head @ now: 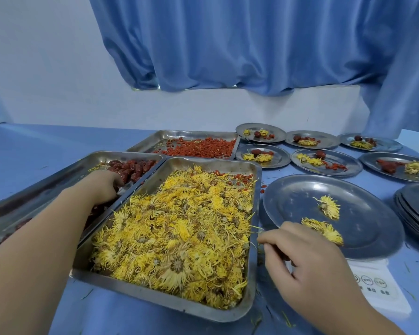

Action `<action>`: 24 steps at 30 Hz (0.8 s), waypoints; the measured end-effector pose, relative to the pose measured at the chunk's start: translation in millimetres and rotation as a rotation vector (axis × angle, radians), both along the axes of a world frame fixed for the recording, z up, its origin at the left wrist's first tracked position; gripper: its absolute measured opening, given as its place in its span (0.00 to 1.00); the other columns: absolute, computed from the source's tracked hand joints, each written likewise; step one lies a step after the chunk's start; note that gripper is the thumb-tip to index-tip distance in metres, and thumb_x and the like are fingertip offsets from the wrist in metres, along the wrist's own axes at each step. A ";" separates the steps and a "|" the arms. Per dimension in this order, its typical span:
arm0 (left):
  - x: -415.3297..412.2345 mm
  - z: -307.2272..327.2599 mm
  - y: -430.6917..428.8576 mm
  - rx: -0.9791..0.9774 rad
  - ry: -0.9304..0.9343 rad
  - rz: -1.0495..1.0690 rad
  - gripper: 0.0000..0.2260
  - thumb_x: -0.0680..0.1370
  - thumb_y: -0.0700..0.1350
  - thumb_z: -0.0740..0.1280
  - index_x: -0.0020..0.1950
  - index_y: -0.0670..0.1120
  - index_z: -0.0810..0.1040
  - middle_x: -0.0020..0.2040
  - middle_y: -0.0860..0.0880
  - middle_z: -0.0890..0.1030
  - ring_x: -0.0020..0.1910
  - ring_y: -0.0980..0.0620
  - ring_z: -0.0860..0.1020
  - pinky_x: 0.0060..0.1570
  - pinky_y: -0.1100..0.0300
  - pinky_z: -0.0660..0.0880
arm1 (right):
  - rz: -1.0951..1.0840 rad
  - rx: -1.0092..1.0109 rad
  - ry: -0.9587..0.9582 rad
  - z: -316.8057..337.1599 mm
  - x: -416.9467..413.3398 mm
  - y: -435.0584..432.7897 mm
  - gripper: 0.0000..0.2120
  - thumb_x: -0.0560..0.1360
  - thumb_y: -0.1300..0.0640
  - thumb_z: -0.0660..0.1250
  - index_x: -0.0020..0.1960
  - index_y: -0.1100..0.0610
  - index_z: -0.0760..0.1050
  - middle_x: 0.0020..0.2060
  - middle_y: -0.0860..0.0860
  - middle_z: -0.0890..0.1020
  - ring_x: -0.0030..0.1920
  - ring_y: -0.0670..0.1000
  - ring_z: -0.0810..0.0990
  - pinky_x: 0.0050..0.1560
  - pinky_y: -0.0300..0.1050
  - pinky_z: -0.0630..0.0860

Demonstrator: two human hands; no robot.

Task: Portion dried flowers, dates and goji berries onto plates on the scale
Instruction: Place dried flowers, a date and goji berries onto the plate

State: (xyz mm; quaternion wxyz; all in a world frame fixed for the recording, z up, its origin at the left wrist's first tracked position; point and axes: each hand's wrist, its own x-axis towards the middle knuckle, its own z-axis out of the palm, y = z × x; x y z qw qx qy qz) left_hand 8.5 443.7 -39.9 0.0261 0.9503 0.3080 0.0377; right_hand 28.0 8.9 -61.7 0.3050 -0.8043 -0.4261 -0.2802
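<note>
White scale (377, 288) sits nearest; its round marks and tiny writing are too blurry to read. On it rests a metal plate (300, 197) with two dried flowers (328, 206). The right hand (310, 262) curls its fingers at the plate's near rim; I cannot tell if they hold anything. The left hand (102, 187) dips past the flower tray (155, 301) into the dates (136, 168), its grip hidden. Goji berries (203, 147) and filled plates (344, 157) lie behind; blue table (46, 141) stretches away far left.

Narrow gap separates flower tray (256, 213) from scale plate (298, 197).
</note>
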 end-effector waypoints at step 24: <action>-25.3 13.7 -12.8 -0.093 -0.185 0.021 0.07 0.76 0.45 0.68 0.54 0.49 0.79 0.51 0.49 0.81 0.48 0.49 0.77 0.47 0.57 0.71 | 0.022 0.011 0.008 5.3 -1.4 -8.4 0.10 0.74 0.54 0.60 0.41 0.50 0.79 0.29 0.41 0.72 0.31 0.43 0.71 0.28 0.40 0.71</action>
